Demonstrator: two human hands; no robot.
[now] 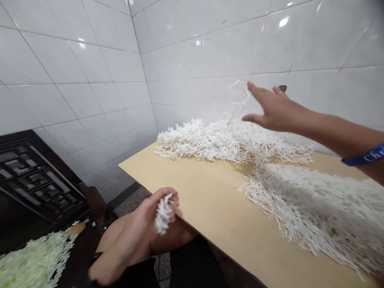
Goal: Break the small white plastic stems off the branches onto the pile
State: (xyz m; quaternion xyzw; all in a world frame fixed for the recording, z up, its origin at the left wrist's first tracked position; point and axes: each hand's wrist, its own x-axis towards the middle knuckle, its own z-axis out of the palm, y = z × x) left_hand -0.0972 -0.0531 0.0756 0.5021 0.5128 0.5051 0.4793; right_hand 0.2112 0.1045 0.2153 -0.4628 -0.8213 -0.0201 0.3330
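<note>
My left hand [150, 224] is closed around a small bunch of white plastic pieces [163, 214], held just off the near-left edge of the tan table [207, 200]. My right hand [270, 108] is stretched out open above the far heap of white stick-like pieces [216, 140], fingers spread. A few thin white strands [243, 94] are in the air just beyond its fingertips. A blue wristband [364, 157] sits on my right forearm. A second, larger heap of white pieces [315, 208] covers the right side of the table.
White tiled walls meet in a corner behind the table. A dark carved wooden piece of furniture [33, 176] stands at the left, with a pile of pale green petal-like pieces [36, 260] on a dark surface below it.
</note>
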